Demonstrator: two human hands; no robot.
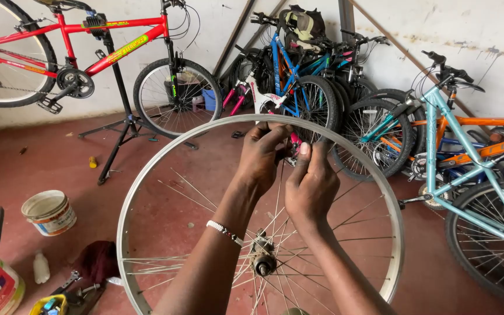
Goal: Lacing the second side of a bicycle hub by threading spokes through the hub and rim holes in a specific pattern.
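Our left hand [262,153] and right hand [310,185] pinch spokes [279,192] near the silver wheel rim [147,175], fingers curled tight.

A white bucket [49,213] with a blue-and-orange label stands on the red floor [42,157] at the left. A small white bottle [41,267] stands nearer the bottom-left corner.

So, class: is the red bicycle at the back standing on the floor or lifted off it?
Lifted. The red bicycle hangs clamped on a black repair stand, its front wheel clear of the floor.
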